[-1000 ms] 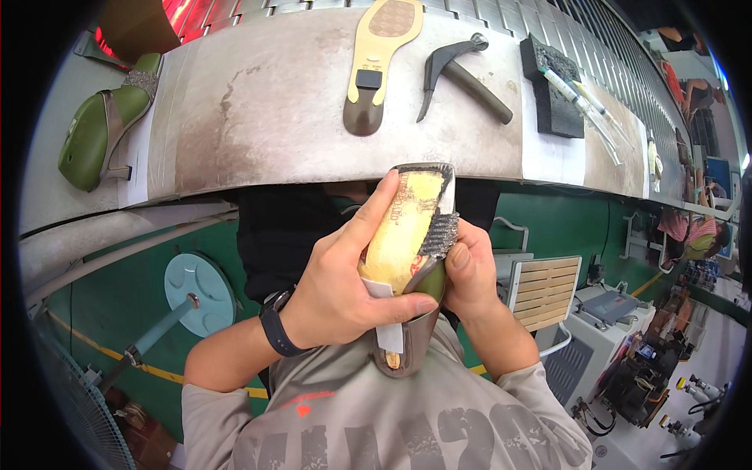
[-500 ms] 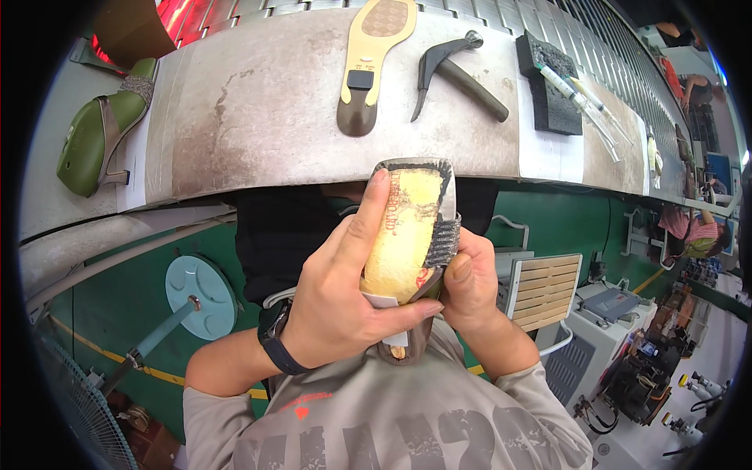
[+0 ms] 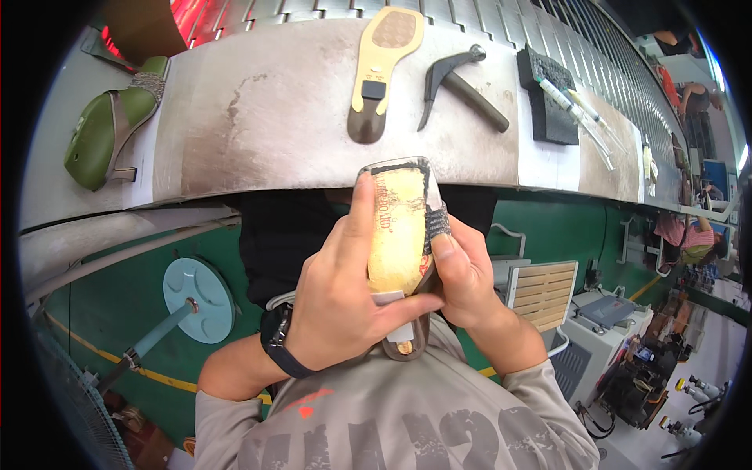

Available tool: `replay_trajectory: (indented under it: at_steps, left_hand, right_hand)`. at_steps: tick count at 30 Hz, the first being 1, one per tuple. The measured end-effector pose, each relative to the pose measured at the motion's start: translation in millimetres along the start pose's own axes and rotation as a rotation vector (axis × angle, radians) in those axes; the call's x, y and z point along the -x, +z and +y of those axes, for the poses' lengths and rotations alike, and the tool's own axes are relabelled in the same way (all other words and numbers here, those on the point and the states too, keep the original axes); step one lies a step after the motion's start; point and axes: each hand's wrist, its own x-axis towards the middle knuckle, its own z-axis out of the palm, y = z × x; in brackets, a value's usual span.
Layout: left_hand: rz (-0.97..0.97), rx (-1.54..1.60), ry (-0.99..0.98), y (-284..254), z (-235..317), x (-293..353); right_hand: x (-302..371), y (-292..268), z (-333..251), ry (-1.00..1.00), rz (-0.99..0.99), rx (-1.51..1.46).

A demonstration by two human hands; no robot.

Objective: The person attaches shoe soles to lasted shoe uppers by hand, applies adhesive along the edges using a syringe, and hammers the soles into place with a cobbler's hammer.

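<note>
Between my hands is a shoe upper on its last (image 3: 398, 227), sole side up, with a yellowish insole board framed by dark roughened edges. My left hand (image 3: 333, 286) grips it from the left, index finger laid along the edge and thumb across the heel end. On the other side my right hand (image 3: 462, 270) closes round it, thumb pressed on the dark ribbed strap (image 3: 439, 222). On the bench beyond lie a beige and brown shoe sole (image 3: 376, 86) and a hammer (image 3: 458, 82) with a curved claw.
Far left on the bench (image 3: 258, 149) rests a green last with a strappy upper (image 3: 110, 137). A black foam block (image 3: 548, 98) with syringe-like tubes (image 3: 576, 110) is at the right. Below stand a blue round-based stand (image 3: 198, 300) and a slatted wooden seat (image 3: 542, 294).
The shoe and both hands have shifted slightly left and turned a little. My right thumb has moved up onto the ribbed strap. The bench view has shifted slightly.
</note>
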Motion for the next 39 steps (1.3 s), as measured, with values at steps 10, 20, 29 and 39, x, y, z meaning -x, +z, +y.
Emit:
replay_trajectory:
  at_steps: [10, 20, 29, 39]
  left_hand:
    - [0.357, 0.519, 0.145, -98.2, -11.7, -50.6]
    - [0.442, 0.465, 0.342, -135.1, -59.4, -88.8]
    - [0.386, 1.056, 0.243, -184.1, -51.9, -86.6]
    - [0.336, 1.251, 0.149, -200.8, -48.1, -85.3]
  right_hand:
    - [-139.5, 78.6, -42.6, -0.450, -0.312, 0.135]
    - [-195.2, 95.9, -53.1, -0.594, -0.269, 0.359]
    - [-162.5, 15.1, -12.1, -0.635, 0.353, 0.266]
    - [-144.4, 11.3, 16.8, -0.503, 0.314, 1.058]
